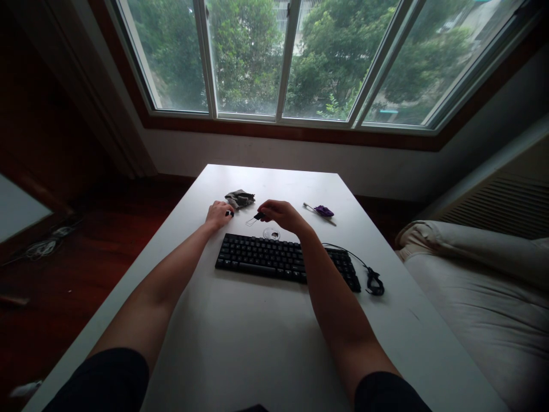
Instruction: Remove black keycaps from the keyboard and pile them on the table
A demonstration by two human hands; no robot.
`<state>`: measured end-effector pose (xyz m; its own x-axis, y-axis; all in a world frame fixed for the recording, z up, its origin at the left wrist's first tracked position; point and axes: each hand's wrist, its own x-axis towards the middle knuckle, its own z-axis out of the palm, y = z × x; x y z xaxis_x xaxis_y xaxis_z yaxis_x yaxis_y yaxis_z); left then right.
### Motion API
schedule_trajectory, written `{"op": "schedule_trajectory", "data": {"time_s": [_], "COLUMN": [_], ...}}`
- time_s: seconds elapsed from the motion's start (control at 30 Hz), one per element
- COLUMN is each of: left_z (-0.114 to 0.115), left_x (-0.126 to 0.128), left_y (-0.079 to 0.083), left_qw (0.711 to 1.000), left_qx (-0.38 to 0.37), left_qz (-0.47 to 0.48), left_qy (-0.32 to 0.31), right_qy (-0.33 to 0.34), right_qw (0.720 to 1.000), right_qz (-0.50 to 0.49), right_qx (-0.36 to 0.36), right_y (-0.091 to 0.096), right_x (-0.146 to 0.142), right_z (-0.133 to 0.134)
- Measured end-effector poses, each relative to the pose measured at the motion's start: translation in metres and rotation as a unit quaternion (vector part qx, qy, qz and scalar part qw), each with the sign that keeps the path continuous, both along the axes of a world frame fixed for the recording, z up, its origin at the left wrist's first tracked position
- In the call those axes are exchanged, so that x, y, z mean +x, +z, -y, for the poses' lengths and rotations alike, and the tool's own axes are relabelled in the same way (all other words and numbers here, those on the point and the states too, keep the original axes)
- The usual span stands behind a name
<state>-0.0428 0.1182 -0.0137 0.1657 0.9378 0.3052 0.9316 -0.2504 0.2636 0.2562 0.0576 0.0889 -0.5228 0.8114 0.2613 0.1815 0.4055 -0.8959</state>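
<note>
Floor cables: a pale tangle (43, 247) on the red-brown floor, well to the left of your left hand.
Left hand: yours (219, 215), low over the white table (231, 337), fingers curled; whether they grip or only touch, you cannot tell from here.
Small dark piece: one (230, 214), right at your left fingertips, partly covered by them.
Grey cloth: one, crumpled (241, 198), just beyond your left hand and slightly to its right.
Black wire tool: one (259, 216), dark body with thin wire loops pointing left, between your two hands.
Clear dish: one, small and round (265, 234), on the near side of your right hand; a dark bit lies inside.
Right hand: yours (274, 212), thumb and fingers pinched together on the body of the black wire tool.
Keyboard: one, black (266, 256), nearer you than both hands, partly crossed by your right forearm.
Purple item: one (323, 211), right of your right hand, lying against a thin pale stick (306, 205).
Keyboard cable: black, bundled (374, 282), to the right of your right forearm.
</note>
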Motion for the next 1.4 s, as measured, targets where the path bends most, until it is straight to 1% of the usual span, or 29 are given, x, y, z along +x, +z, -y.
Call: {"op": "schedule_trajectory", "data": {"time_s": [0.37, 0.63, 0.73, 0.87, 1.17, 1.4], "left_z": [0.004, 0.006, 0.005, 0.004, 0.002, 0.004], "left_x": [-0.008, -0.023, -0.026, -0.026, -0.023, -0.028], "left_y": [0.000, -0.007, -0.010, -0.011, -0.005, -0.009], "left_qw": [1.000, 0.999, 0.999, 0.999, 1.000, 0.999], "left_qx": [0.000, 0.010, 0.015, 0.022, 0.007, 0.020], "left_qz": [0.010, 0.017, 0.014, 0.015, 0.017, 0.018], "left_qy": [0.006, 0.033, 0.033, 0.027, 0.022, 0.025], "right_qy": [0.002, 0.005, 0.005, 0.007, 0.005, 0.008], "right_qw": [1.000, 1.000, 1.000, 1.000, 1.000, 1.000], "right_qz": [0.000, 0.005, 0.009, 0.011, 0.008, 0.010], "right_qx": [0.000, 0.003, 0.005, 0.010, 0.007, 0.011], "right_y": [-0.001, -0.003, -0.003, -0.004, -0.002, -0.002], "right_x": [0.001, 0.001, 0.002, 0.001, 0.000, 0.001], "right_z": [-0.001, -0.003, -0.004, -0.004, -0.001, -0.002]}}
